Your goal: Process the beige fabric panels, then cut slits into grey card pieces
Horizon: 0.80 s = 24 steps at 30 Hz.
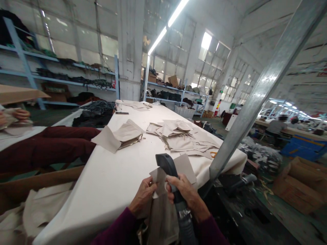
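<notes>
At the near end of a long white-covered table (120,177), my right hand (187,194) is wrapped round the grey handle of an iron-like tool (168,168) with a taped hose below it. My left hand (143,197) pinches the edge of a beige fabric piece (182,166) held up against that tool. More beige fabric hangs down below my hands. Further up the table lie a folded beige stack (120,136) and a spread pile of several cut beige pieces (181,136).
A slanted metal post (258,92) rises at the right of the table. Another person in dark red trousers (48,143) sits at the left. Blue shelves (63,81) hold dark cloth. Cardboard boxes (304,183) and scraps lie on the floor at right.
</notes>
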### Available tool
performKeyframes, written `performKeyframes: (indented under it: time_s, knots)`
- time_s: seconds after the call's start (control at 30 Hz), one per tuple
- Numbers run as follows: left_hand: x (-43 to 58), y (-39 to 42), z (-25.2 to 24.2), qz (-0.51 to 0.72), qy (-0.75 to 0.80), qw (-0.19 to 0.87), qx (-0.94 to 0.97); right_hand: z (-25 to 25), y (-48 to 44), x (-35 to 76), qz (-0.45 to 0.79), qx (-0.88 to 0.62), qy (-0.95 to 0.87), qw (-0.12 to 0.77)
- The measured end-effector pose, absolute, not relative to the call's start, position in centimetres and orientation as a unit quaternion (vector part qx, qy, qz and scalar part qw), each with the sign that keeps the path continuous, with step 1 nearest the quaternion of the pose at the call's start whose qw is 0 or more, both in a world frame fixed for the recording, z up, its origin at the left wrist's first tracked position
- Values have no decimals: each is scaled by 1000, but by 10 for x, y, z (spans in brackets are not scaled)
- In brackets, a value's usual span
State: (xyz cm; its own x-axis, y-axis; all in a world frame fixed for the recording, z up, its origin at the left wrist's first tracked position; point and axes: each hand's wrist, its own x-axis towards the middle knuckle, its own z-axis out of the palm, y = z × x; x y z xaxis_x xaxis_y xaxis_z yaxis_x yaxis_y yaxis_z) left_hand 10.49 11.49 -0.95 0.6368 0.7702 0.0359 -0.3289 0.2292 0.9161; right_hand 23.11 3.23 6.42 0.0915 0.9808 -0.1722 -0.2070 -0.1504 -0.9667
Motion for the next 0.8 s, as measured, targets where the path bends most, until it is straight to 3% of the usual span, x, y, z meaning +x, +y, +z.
performKeyframes:
  time_s: [0.27, 0.57, 0.8]
  knots:
    - [93, 115, -11, 412, 218, 743, 480, 51, -9, 225, 563, -543, -385, 489]
    - [98, 92, -23, 381, 190, 800, 422, 62, -6, 230, 540, -539, -354, 540]
    - [93, 91, -23, 390, 219, 786, 427, 53, -38, 221, 570, -540, -357, 506]
